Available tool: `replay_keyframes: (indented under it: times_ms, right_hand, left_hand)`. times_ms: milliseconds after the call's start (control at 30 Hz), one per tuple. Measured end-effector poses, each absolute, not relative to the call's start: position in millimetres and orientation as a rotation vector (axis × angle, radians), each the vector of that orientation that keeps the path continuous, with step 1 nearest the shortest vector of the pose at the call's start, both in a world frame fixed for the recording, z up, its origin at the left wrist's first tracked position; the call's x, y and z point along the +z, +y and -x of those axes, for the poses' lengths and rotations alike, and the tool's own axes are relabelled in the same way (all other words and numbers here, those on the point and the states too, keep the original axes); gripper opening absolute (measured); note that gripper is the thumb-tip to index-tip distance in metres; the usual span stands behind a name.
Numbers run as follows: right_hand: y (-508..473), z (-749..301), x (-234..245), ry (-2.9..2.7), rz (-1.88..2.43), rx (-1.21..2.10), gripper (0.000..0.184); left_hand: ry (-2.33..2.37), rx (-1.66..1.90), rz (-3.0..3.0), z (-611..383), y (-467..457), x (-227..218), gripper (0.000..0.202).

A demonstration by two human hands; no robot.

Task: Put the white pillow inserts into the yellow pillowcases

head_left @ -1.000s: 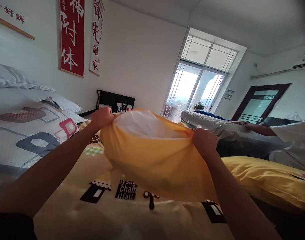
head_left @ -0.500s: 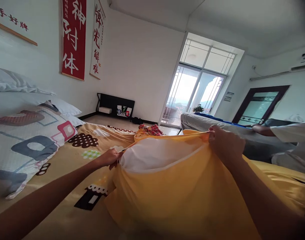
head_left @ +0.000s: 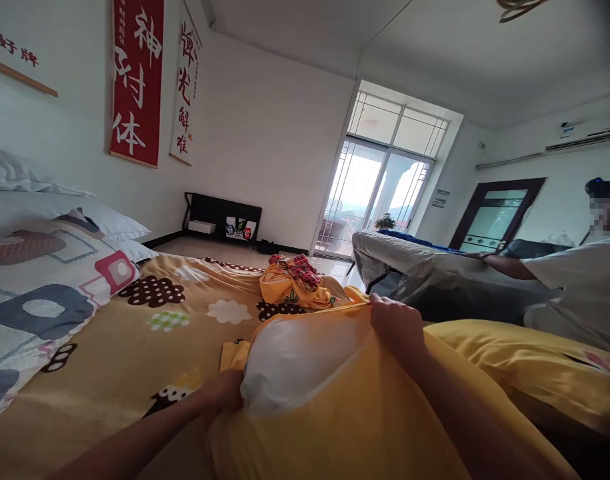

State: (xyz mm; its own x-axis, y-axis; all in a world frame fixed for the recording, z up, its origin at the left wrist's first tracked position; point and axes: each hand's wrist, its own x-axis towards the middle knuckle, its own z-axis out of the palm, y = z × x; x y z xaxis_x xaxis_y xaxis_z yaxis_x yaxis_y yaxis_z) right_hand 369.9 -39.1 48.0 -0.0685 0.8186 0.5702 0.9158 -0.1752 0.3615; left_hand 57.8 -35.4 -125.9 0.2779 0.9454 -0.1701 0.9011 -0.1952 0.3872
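Observation:
A white pillow [head_left: 295, 357] sits partly inside a yellow pillowcase [head_left: 365, 427] on the bed in front of me. My right hand [head_left: 397, 327] is closed on the top edge of the pillowcase opening. My left hand [head_left: 225, 393] grips the lower left corner of the opening, pressed against the pillow; its fingers are partly hidden by the cloth. The pillow's white end bulges out between the two hands.
The patterned yellow bedspread [head_left: 149, 333] holds a crumpled yellow and red plaid cloth [head_left: 295, 283] and stacked pillows [head_left: 39, 280] at left. Another yellow pillow [head_left: 525, 367] lies at right. A person in a white shirt [head_left: 579, 287] handles grey bedding [head_left: 435, 273] on the neighbouring bed.
Both hands have lowered the pillow and pillowcase onto the bed and nearer to me. The left hand dropped further; the right hand came down and left with the edge.

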Motion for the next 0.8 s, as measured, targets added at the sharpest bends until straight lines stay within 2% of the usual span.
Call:
replay_keyframes:
  times_ms: [100, 200, 267, 333, 433, 500, 633, 733, 800]
  right_hand:
    - [-41.8, -398.3, 73.2, -1.709, 2.209, -0.919, 0.031]
    - [-44.9, -421.3, 91.3, -1.405, 2.257, -0.733, 0.032]
    - [-43.9, -418.3, 81.4, -1.342, 2.235, -0.695, 0.036]
    - [-39.8, -402.5, 56.0, -1.552, 2.234, -0.682, 0.035]
    - [-31.0, -380.5, 21.6, -1.964, 2.186, -0.598, 0.025]
    - [-25.1, -377.9, 20.1, -1.985, 2.157, -0.584, 0.027]
    - [-16.1, -372.4, 45.0, -1.732, 2.1, -0.715, 0.041]
    - [-12.5, -341.9, 36.8, -1.838, 2.043, -0.739, 0.038]
    - [-11.7, -321.7, 20.4, -2.03, 2.017, -0.672, 0.029]
  left_hand:
    - [1.848, 0.204, -2.226, -31.5, -19.7, -69.0, 0.015]
    - [2.036, 0.378, -2.31, -2.4, -8.1, 15.6, 0.038]
    - [2.217, 0.577, -2.347, 7.2, -6.2, 62.8, 0.05]
    - [2.331, 0.688, -2.375, 10.4, -7.5, 89.6, 0.051]
    - [2.365, 0.635, -2.401, 20.2, -9.7, 98.7, 0.036]
    - [2.389, 0.573, -2.366, 36.3, -9.6, 99.3, 0.026]
    - [2.489, 0.643, -2.214, 67.8, -8.7, 97.1, 0.035]
    - [2.489, 0.678, -2.183, 67.9, -9.3, 65.5, 0.041]
    - [2.363, 0.573, -2.238, 63.3, -10.9, 33.0, 0.03]
